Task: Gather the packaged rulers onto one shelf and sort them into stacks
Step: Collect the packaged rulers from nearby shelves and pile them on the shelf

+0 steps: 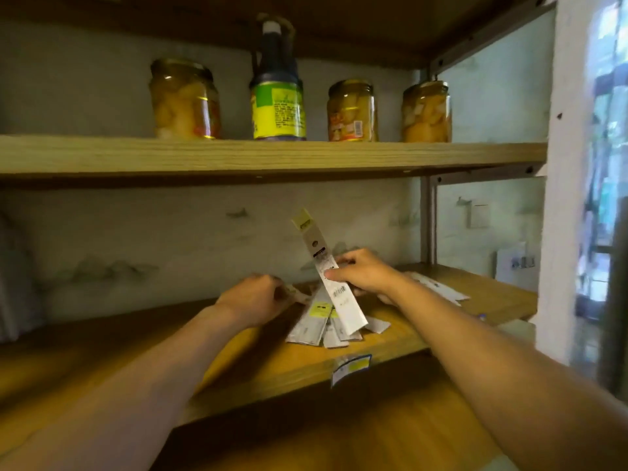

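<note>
My right hand pinches one long white packaged ruler near its middle and holds it tilted up off the wooden shelf. Beneath it a loose fan of several packaged rulers lies on the shelf board. My left hand rests at the left edge of that pile, its fingers curled on the end of a packet. A few more white packets lie flat farther right on the same shelf, behind my right forearm.
The shelf above carries three glass jars of yellow fruit and a dark bottle with a green-yellow label. A price tag sticks to the shelf's front edge. A white pillar and a metal upright bound the right side.
</note>
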